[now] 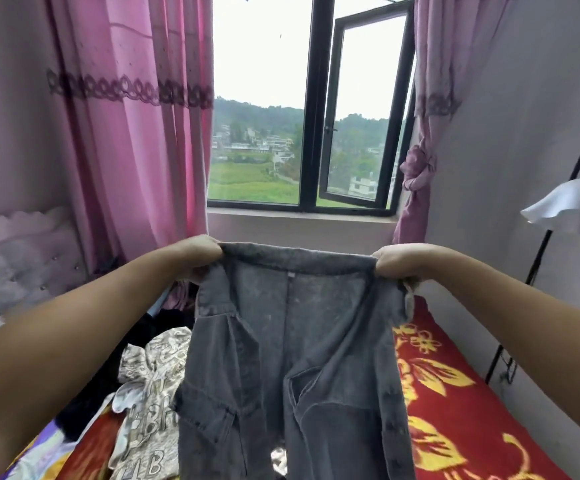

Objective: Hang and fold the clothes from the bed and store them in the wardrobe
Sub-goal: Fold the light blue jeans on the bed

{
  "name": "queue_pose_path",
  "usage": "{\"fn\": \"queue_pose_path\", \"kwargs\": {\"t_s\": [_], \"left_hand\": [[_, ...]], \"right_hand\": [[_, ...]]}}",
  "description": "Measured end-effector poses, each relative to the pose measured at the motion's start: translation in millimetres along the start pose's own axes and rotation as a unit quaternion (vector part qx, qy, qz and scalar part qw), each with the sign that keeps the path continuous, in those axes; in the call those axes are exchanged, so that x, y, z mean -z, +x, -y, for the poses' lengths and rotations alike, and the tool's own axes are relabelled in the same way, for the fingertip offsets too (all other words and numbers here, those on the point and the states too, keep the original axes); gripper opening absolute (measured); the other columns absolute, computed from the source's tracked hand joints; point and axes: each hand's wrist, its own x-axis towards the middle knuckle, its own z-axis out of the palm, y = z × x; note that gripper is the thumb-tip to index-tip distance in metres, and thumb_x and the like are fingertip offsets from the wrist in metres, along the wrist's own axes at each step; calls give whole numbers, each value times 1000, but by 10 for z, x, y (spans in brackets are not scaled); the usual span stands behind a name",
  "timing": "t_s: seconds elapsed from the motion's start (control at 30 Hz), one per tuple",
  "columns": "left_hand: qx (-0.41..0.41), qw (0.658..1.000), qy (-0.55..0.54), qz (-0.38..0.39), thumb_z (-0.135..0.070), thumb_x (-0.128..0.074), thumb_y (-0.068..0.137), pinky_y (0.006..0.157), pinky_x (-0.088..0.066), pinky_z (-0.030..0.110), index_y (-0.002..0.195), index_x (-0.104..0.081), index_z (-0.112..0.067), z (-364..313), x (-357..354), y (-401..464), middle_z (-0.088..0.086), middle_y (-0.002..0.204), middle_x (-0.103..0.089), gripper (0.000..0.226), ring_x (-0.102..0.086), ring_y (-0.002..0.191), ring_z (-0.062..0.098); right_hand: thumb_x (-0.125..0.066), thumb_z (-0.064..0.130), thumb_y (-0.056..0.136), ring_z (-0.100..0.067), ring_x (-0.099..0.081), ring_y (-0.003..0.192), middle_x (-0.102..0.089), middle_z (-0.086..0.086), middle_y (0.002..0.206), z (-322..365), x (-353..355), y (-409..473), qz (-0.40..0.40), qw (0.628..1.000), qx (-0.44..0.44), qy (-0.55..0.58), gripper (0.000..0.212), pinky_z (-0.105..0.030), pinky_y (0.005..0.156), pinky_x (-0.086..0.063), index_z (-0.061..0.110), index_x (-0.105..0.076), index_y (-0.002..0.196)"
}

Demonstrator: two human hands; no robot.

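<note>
A grey denim shirt point(292, 368) hangs open in front of me, held up above the bed by its shoulders. My left hand point(200, 252) grips its left shoulder and my right hand point(397, 261) grips its right shoulder, fingers curled into the cloth. The shirt's front flaps and chest pockets face me. Its lower part runs out of the frame's bottom. On the bed to the left lie a beige printed garment point(150, 393) and some dark clothes point(164, 323).
The bed has a red blanket with yellow flowers point(454, 393). Ahead is a window point(312, 109) with one pane swung open, flanked by pink curtains point(132, 133). A floor lamp point(572, 206) with a white shade stands at the right wall. A padded headboard point(15, 265) is on the left.
</note>
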Motion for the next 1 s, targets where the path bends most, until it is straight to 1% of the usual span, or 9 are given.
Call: {"fn": "queue_pose_path", "kwargs": {"t_s": [0.1,0.23,0.33,0.47,0.6,0.7,0.83,0.93,1.0], "left_hand": [[34,981,-187,38,6,-31,93,30,-38,14,71,-47,-8,-131,-74,-53,2,40,-48,31,-44,25,7],[-22,927,-360,101,2,-38,94,48,-56,24,85,-56,-8,-282,105,-58,3,57,-65,22,-64,49,11],[-93,919,-364,119,4,-55,87,62,-58,24,92,-59,-4,-255,236,-21,7,74,-72,11,-71,72,17],[-241,965,59,-83,-16,-71,80,59,-45,19,87,-59,-11,-206,135,4,-8,74,-63,14,-60,73,13],[-262,940,142,-168,-44,-62,88,49,-40,21,83,-63,-15,-194,135,-23,-5,64,-66,29,-62,58,12],[-274,913,207,-219,-47,-61,88,59,-35,23,100,-66,-18,-230,222,-23,-4,83,-54,32,-52,77,17],[-305,929,85,-190,-34,-59,93,63,-37,8,114,-63,-14,-294,295,8,2,100,-60,30,-56,92,20],[-330,922,19,-202,-33,-56,95,69,-41,17,115,-61,-15,-315,333,2,5,103,-64,28,-57,92,22],[-354,912,58,-199,-35,-55,95,70,-39,15,115,-62,-18,-317,392,-12,2,102,-63,27,-56,90,19]], "right_hand": [[-33,-6,90,-18,-54,46,-54,-11,69,42,2,25,-8,936,-11,350,26,-22,39,-46,4,-53,100],[-44,-1,97,-20,-63,79,-63,-11,91,6,118,2,39,837,70,541,18,-37,80,-55,5,-54,110],[-55,-2,91,-15,-62,94,-64,-8,98,-66,224,-110,41,872,142,467,13,-32,90,-51,6,-60,101],[-59,-4,85,-4,-57,48,-63,2,55,-8,176,-102,-205,947,161,187,13,-18,48,-45,5,-63,77],[-64,15,84,-28,-59,81,-62,-9,79,-69,130,11,-366,920,137,21,14,-32,67,-42,4,-69,91],[-66,23,86,-31,-53,95,-55,-10,85,-126,184,6,-421,889,178,-30,18,-38,78,-44,6,-71,91],[-61,25,92,-28,-58,95,-64,-14,97,-48,217,-17,-412,872,238,116,21,-35,82,-45,8,-71,100],[-56,31,95,-18,-64,93,-68,-4,97,25,195,-63,-352,845,263,304,25,-38,85,-51,10,-66,104],[-63,33,91,-11,-64,85,-68,4,89,39,248,-88,-328,855,289,280,23,-25,78,-50,13,-69,98]]}}
